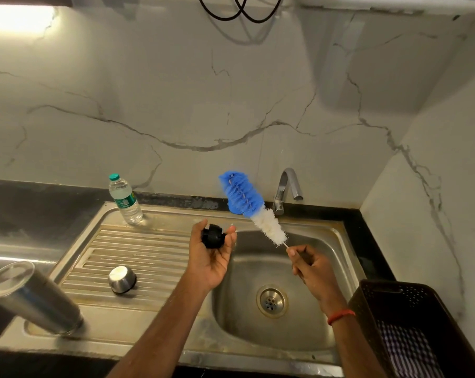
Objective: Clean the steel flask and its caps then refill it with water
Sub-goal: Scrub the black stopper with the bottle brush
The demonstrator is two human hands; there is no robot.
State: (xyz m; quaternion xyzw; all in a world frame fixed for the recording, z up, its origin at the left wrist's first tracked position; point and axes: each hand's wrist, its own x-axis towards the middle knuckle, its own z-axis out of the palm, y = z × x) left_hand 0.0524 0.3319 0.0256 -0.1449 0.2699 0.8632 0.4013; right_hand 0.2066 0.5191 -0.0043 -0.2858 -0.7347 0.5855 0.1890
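Observation:
My left hand [213, 253] holds a black inner cap [212, 236] palm-up over the sink's left edge, fingers curled round it. My right hand [311, 267] grips the handle of a bottle brush [251, 207] with blue and white bristles, its head pointing up and left toward the wall. The steel flask [33, 297] stands upside down at the near left corner of the drainboard. A steel outer cap [121, 279] sits on the ribbed drainboard [149, 257].
A plastic water bottle [125, 199] with a green cap stands at the drainboard's back. The tap [286, 188] rises behind the sink basin [299, 323], whose drain [271, 301] is open. A dark perforated basket [411, 317] with checked cloth sits at the right.

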